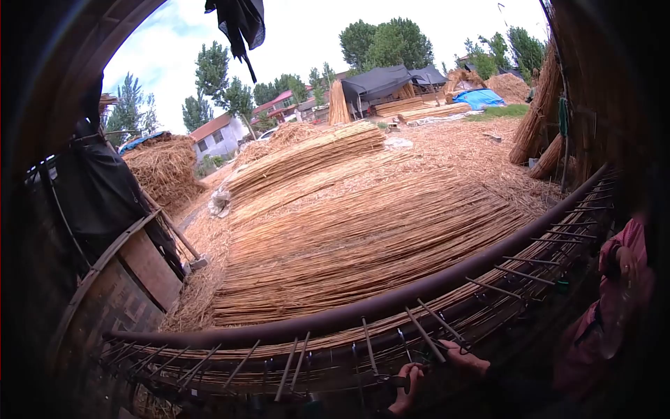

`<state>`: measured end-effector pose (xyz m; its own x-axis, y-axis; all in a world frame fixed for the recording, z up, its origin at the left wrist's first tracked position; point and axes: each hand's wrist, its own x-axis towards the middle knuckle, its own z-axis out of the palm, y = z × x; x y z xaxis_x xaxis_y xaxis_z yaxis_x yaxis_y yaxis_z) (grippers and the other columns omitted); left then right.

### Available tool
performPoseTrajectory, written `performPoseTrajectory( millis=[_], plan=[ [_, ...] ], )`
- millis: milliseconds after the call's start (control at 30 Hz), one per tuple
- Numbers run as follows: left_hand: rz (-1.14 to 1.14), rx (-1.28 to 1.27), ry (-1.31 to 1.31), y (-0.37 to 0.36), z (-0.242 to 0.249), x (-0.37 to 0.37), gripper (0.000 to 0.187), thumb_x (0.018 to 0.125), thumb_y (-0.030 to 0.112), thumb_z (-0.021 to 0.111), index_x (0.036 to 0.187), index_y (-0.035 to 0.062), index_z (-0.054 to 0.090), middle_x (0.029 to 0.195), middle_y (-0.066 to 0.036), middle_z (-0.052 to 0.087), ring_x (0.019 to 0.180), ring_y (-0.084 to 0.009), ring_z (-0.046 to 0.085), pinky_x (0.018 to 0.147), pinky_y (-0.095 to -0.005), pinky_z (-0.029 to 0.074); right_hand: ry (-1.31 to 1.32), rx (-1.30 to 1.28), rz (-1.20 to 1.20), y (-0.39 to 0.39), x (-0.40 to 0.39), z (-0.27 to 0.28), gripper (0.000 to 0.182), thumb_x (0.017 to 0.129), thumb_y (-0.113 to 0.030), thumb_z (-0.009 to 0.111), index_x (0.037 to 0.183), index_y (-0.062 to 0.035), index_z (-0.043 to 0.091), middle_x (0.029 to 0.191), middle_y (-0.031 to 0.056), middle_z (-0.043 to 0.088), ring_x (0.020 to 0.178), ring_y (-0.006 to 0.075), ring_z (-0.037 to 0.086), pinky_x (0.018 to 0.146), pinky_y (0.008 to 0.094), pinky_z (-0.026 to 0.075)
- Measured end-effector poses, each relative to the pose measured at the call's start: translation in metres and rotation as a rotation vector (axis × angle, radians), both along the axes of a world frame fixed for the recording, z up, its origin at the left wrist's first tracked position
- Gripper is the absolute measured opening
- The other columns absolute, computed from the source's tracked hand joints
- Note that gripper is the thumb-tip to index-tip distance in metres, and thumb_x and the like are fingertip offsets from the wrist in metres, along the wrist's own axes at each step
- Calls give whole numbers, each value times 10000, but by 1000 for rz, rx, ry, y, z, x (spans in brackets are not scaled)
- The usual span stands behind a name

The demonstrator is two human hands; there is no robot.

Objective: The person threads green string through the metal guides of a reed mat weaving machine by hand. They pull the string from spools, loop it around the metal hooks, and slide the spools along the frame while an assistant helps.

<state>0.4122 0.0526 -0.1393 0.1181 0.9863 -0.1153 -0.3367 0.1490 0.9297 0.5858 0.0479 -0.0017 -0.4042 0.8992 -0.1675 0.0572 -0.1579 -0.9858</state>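
Note:
At the bottom of the view, my left hand (407, 388) is closed, with its fingers bent around something small and dark that I cannot make out. Just right of it and a little higher, my right hand (466, 359) reaches in from the right with its fingers pinched together beside a metal rod (426, 334); what they hold is too small to tell. Both hands are at the near side of a long frame with a thick brown pipe (328, 322) and a row of thin rods. Below the pipe, reed stalks (314, 346) run lengthwise along the frame.
Beyond the pipe lies a wide layer of reeds (363, 237), with a thicker reed stack (307, 160) behind. Another person in a pink sleeve (631, 244) is close on the right. A board panel (150, 265) stands left; reed bundles (541, 119) lean at right.

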Motion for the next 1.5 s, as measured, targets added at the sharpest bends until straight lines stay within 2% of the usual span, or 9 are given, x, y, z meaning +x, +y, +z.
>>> performPoseTrajectory(
  millis=[133, 300, 367, 600, 900, 1000, 1300, 1467, 1500],
  plan=[
    [180, 616, 532, -28, 18, 5, 176, 960, 176, 522, 1061, 40, 570, 775, 22, 555, 693, -42, 484, 648, -187, 412, -82, 235, -285, 49, -22, -37, 210, 899, -108, 500, 1092, -36, 538, 971, 99, 603, 900, 161, 581, 749, 315, 485],
    [-134, 113, 73, -12, 69, -2, 175, 950, 140, 541, 1020, 7, 630, 784, 55, 542, 687, -18, 436, 587, -188, 354, -501, 820, -219, 63, -28, -55, 240, 699, -40, 622, 923, -3, 542, 802, 200, 588, 794, 363, 617, 696, 399, 492],
    [-145, -62, -117, 3, 82, -11, 171, 943, 119, 539, 1016, 14, 653, 738, 79, 521, 631, -3, 405, 546, -159, 304, -506, 368, -175, 55, -18, -28, 246, 742, -166, 703, 887, -7, 583, 825, 163, 639, 741, 241, 631, 662, 363, 493],
    [-128, -20, -53, 26, 81, -2, 139, 904, 82, 573, 999, 22, 655, 678, 64, 520, 565, -25, 426, 509, -184, 326, -387, 392, -26, 79, 13, -79, 523, 776, -450, 759, 1012, -15, 590, 875, 78, 623, 813, 108, 548, 681, 283, 445],
    [-81, 9, -88, 14, 100, 5, 163, 893, 35, 542, 1014, -27, 631, 672, 35, 517, 569, -30, 421, 509, -177, 316, -182, 503, -306, 37, 2, -62, 488, 787, -230, 671, 1182, 25, 538, 1085, 145, 616, 994, 165, 596, 850, 309, 487],
    [-59, 87, -86, 6, 116, 20, 160, 897, 49, 511, 932, 11, 663, 625, 71, 504, 504, 3, 372, 456, -160, 258, -310, 702, -530, 26, -14, -59, 426, 715, -90, 624, 1118, 27, 553, 1054, 197, 564, 977, 353, 586, 849, 400, 488],
    [-145, -94, -145, 31, 118, 7, 205, 903, 59, 504, 1057, -28, 609, 648, 45, 502, 506, -27, 393, 454, -179, 275, -351, 504, -273, 44, -7, -49, 457, 756, -330, 681, 1023, 20, 553, 975, 192, 614, 901, 288, 621, 768, 387, 496],
    [-273, 234, 95, 26, 137, 32, 164, 897, 48, 551, 1048, 1, 596, 756, 25, 566, 701, -54, 521, 613, -205, 403, -320, 264, -505, 72, -8, -59, 303, 824, -202, 651, 1023, 3, 549, 867, 141, 610, 785, 195, 605, 688, 344, 497],
    [-233, 358, 264, 29, 134, 36, 132, 897, 43, 560, 1021, 11, 595, 784, 21, 583, 745, -66, 553, 646, -221, 436, -190, 248, -680, 88, -12, -79, 283, 826, -183, 609, 998, 29, 535, 881, 205, 614, 836, 302, 609, 724, 383, 489]
  ],
)
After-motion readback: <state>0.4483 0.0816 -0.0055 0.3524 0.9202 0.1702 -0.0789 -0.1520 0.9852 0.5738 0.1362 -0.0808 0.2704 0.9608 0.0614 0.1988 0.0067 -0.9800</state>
